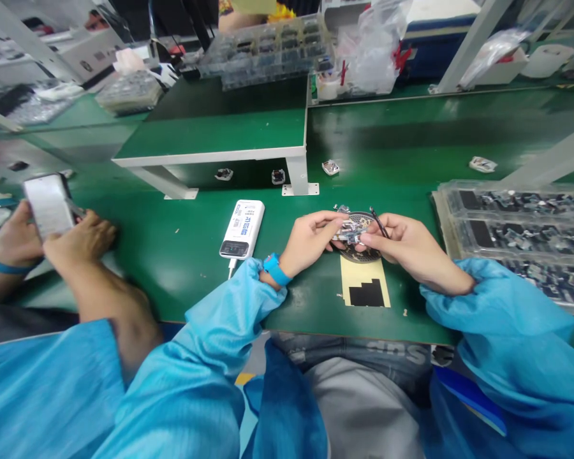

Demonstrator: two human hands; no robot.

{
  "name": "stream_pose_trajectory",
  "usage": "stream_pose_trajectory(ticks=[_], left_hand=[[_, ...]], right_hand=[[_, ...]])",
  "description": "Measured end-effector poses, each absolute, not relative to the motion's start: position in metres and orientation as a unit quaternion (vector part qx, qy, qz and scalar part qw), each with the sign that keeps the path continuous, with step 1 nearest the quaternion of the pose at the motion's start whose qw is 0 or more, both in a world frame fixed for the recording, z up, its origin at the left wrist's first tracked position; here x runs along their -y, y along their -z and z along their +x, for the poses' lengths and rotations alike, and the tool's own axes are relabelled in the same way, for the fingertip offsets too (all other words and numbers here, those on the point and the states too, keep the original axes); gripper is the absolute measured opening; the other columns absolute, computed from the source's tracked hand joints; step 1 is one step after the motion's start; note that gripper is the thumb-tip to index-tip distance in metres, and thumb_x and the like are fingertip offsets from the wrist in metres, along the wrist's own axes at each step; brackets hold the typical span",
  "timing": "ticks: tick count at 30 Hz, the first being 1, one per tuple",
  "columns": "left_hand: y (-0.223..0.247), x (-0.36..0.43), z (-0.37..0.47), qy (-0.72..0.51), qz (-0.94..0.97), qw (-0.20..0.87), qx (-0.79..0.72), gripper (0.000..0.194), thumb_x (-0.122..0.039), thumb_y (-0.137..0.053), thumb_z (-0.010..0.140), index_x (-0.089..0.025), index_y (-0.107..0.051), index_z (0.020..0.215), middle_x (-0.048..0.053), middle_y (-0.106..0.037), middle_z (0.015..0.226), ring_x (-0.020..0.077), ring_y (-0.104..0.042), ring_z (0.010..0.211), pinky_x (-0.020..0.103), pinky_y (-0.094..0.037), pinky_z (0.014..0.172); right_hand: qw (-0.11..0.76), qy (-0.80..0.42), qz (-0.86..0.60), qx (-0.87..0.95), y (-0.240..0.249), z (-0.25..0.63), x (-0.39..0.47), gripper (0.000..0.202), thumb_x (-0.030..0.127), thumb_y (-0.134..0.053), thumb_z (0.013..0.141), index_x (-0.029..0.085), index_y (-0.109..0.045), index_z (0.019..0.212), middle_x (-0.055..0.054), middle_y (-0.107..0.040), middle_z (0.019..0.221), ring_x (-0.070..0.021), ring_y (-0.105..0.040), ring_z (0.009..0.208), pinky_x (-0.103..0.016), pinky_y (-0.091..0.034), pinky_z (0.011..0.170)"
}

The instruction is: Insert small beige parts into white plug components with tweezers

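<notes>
My left hand [310, 241] is closed, pinching the left edge of a small electronic assembly [350, 234] with silvery and white parts. From the other side, my right hand [407, 246] meets that assembly with its fingertips. A slim black tool, perhaps tweezers [379, 223], sticks up between the right thumb and fingers. Beneath both hands lies a round dark disc [363, 256], partly hidden by them. A pale yellow sheet [381, 280] with a black cut-out patch [367, 294] shows below the disc on the green bench.
Left of my hands lies a white power bank [242, 228] with a cable. Clear trays [516, 233] of parts stand at the right. A green raised shelf [220, 127] stands behind, several small white-edged pieces around it. At far left, a co-worker's hands hold a phone [50, 205].
</notes>
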State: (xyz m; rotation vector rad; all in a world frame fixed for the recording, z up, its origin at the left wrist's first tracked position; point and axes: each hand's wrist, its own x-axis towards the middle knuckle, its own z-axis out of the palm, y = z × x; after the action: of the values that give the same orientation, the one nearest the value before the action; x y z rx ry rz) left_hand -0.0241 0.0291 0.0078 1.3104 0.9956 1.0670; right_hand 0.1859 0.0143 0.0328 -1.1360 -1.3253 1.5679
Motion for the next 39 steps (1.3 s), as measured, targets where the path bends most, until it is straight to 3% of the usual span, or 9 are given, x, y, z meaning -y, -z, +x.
stream_pose_trajectory(ticks=[3,6,9,17,23,33,39], left_hand=[[-0.007,-0.027,-0.024,-0.455,0.57,0.564,-0.388,0.035,-0.026,-0.066,0.089,-0.012,-0.072,0.119,0.01,-0.077,0.103,0.0144,-0.07,0.07,0.024,-0.057,0.061],[-0.005,-0.025,-0.025,-0.452,0.607,0.549,-0.355,0.051,-0.014,-0.066,0.081,-0.016,-0.067,0.132,0.011,-0.072,0.124,0.0137,-0.068,0.08,0.026,-0.057,0.072],[-0.005,-0.021,-0.023,-0.444,0.656,0.507,-0.34,0.062,-0.011,-0.068,0.079,-0.019,-0.061,0.141,0.011,-0.068,0.13,0.0138,-0.065,0.082,0.025,-0.053,0.069],[-0.005,-0.017,-0.019,-0.459,0.693,0.424,-0.359,0.05,-0.024,-0.076,0.086,-0.021,-0.066,0.135,0.011,-0.068,0.131,0.0134,-0.06,0.076,0.027,-0.051,0.066],[-0.001,-0.018,-0.019,-0.467,0.705,0.395,-0.358,0.046,-0.024,-0.074,0.089,-0.021,-0.067,0.134,0.011,-0.067,0.134,0.0135,-0.062,0.077,0.027,-0.053,0.066],[0.0,-0.017,-0.02,-0.478,0.745,0.305,-0.352,0.042,-0.021,-0.072,0.092,-0.024,-0.069,0.133,0.008,-0.071,0.132,0.0204,-0.07,0.105,0.027,-0.056,0.071],[-0.002,-0.017,-0.019,-0.478,0.738,0.308,-0.363,0.042,-0.022,-0.072,0.091,-0.023,-0.069,0.134,0.008,-0.071,0.131,0.0191,-0.071,0.098,0.027,-0.057,0.07]], right_hand=[[0.384,-0.642,-0.449,0.488,-0.034,0.183,-0.013,0.038,0.04,-0.088,0.074,0.015,-0.064,0.088,-0.004,-0.075,0.072,-0.004,-0.048,0.042,-0.018,-0.03,0.039],[0.377,-0.663,-0.454,0.46,-0.031,0.183,-0.013,0.036,0.043,-0.086,0.077,0.015,-0.066,0.089,-0.004,-0.075,0.076,0.0003,-0.033,0.039,-0.019,-0.017,0.038],[0.378,-0.671,-0.459,0.443,-0.027,0.184,-0.015,0.035,0.043,-0.085,0.077,0.015,-0.067,0.087,-0.005,-0.074,0.078,0.0009,-0.027,0.039,-0.021,-0.011,0.039],[0.38,-0.687,-0.466,0.407,-0.026,0.184,-0.016,0.034,0.042,-0.087,0.074,0.014,-0.07,0.082,0.002,-0.061,0.06,0.0001,-0.024,0.039,-0.022,-0.008,0.04],[0.372,-0.697,-0.467,0.398,-0.023,0.184,-0.017,0.032,0.042,-0.086,0.076,0.015,-0.07,0.08,0.0,-0.064,0.065,0.0004,-0.022,0.039,-0.023,-0.007,0.039],[0.376,-0.706,-0.458,0.387,-0.023,0.182,-0.016,0.031,0.042,-0.085,0.078,0.015,-0.072,0.08,0.001,-0.063,0.066,0.0014,-0.025,0.039,-0.022,-0.009,0.038],[0.393,-0.695,-0.467,0.379,-0.024,0.179,-0.015,0.031,0.041,-0.087,0.076,0.015,-0.072,0.08,-0.002,-0.068,0.072,0.001,-0.027,0.038,-0.022,-0.009,0.038]])
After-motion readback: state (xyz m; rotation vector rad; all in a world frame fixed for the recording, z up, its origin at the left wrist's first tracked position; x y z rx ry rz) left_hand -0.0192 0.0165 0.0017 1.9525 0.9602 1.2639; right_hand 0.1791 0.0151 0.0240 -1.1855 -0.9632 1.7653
